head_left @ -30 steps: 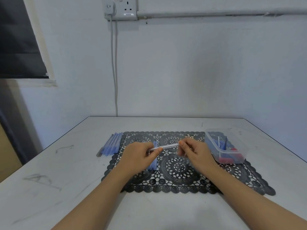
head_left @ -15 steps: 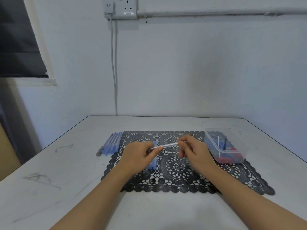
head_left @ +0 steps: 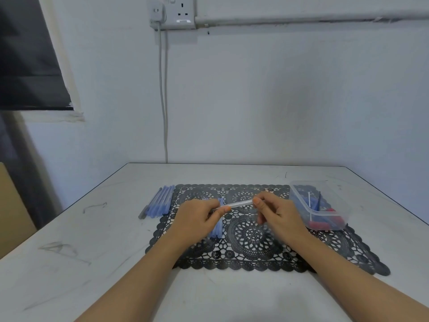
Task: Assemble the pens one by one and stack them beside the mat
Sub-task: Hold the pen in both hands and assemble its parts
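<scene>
A clear pen barrel (head_left: 240,203) hangs level over the black lace mat (head_left: 255,235). My left hand (head_left: 197,219) pinches its left end and my right hand (head_left: 278,214) pinches its right end between thumb and finger. Several assembled blue pens (head_left: 160,202) lie in a row on the table just left of the mat. More blue pen parts (head_left: 218,226) lie on the mat, partly hidden under my left hand.
A clear plastic container (head_left: 320,205) with red caps, refills and other pen parts stands on the mat's far right corner. The white table (head_left: 92,252) meets a wall behind; a socket and cable (head_left: 163,101) hang on that wall.
Both hands stay on the clear barrel. My right hand's fingers have shifted slightly at the barrel's right end; the barrel sits in nearly the same place.
</scene>
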### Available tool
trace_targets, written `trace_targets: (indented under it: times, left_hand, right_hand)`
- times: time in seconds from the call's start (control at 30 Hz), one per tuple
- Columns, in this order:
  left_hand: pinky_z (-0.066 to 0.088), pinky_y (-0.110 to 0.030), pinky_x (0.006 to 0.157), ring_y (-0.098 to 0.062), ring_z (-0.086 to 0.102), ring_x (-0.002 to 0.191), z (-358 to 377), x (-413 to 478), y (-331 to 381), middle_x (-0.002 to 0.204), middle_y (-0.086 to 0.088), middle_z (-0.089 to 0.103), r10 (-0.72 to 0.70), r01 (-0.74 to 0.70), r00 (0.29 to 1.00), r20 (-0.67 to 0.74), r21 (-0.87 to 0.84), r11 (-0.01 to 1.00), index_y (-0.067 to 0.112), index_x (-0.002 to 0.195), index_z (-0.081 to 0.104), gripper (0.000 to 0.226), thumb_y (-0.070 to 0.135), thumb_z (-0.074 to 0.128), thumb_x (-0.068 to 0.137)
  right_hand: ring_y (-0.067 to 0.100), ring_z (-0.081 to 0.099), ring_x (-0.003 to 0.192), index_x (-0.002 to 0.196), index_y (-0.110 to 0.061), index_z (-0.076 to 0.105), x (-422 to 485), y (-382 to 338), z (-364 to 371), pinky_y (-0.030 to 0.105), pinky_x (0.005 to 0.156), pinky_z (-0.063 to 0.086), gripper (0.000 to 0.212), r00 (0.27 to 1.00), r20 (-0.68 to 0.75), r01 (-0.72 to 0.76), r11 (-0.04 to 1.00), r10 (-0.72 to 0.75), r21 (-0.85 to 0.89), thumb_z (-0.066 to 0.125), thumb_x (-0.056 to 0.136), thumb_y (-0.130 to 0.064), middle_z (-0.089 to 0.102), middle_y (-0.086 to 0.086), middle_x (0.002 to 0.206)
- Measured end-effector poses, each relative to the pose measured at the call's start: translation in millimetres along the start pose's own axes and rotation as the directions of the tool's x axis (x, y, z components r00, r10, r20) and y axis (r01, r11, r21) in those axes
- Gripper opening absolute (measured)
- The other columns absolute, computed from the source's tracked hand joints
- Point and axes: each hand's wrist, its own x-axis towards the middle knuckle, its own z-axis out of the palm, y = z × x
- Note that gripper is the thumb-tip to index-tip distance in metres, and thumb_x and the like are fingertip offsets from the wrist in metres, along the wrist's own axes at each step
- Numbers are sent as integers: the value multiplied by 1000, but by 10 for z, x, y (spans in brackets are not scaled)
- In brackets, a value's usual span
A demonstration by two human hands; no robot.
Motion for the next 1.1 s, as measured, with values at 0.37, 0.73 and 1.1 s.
trace_targets:
  times: [0.37,0.73,1.1]
  left_hand:
    - [36,-23,45,-7,40,41,9,-2,-23,44,8,43,42,-43,999,-34,-24,999,30,65,52,38,56,42,90]
    - [31,-21,66,-9,46,69,32,79,-149,70,6,60,327,-274,887,-327,200,941,17,91,73,29,40,55,88]
    - [37,-23,64,-10,46,75,31,112,-186,77,5,56,215,-186,941,-261,130,974,18,101,70,29,34,49,90]
  right_hand:
    - [12,54,44,75,-19,60,5,8,13,30,48,47,32,999,-39,22,999,-23,-32,42,89,-42,59,6,54]
    - [26,59,49,52,-22,54,27,-159,98,30,58,51,43,971,-8,-226,935,237,272,48,95,-26,50,7,44]
    - [24,53,47,67,-2,57,3,-184,125,28,51,50,39,961,2,-261,908,276,328,47,94,-28,51,8,46]
